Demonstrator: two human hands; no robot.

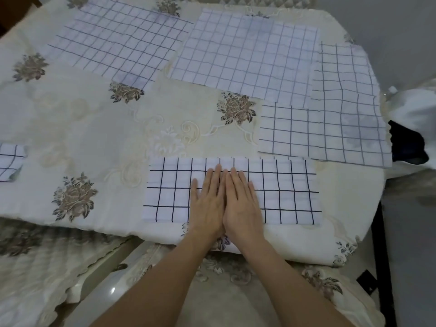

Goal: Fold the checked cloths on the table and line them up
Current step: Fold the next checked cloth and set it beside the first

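Observation:
A white cloth with dark checks (287, 192), folded into a long rectangle, lies near the table's front edge. My left hand (208, 199) and my right hand (241, 201) press flat on its middle, side by side, fingers straight and touching each other. Three unfolded checked cloths lie further back: one at the far left (118, 41), one at the far middle (245, 55), one at the right (330, 133). Another cloth (344, 67) lies along the right edge, partly under its neighbour. A small folded checked cloth (10, 161) shows at the left edge.
The table carries a cream cover with brown flower prints (75, 128). Its front edge runs just under my wrists. A chair seat with patterned fabric (224, 298) stands below. White and dark items (410, 128) sit beyond the table's right edge.

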